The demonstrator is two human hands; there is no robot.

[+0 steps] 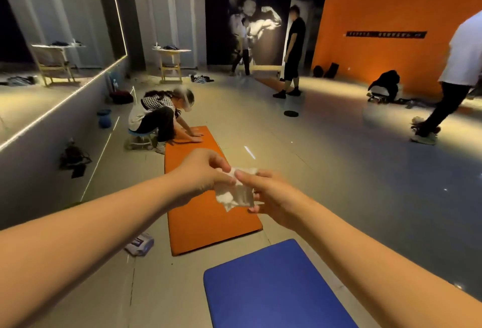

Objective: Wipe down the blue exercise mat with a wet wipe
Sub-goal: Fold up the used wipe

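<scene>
Pinched in left hand [200, 179] and right hand [271, 197] grips beyond flat blue foam exercise mat [273, 288]: crumpled white wet wipe [238, 194]; likely limp, light; bunch mid-sheet.

Orange wall [378, 9] borders grey floor [339, 171] (dimly lit).

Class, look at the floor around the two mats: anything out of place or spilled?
A crumpled white packet lies on the floor by the near left corner of the orange mat. The blue mat lies flat; no spill shows.
</scene>
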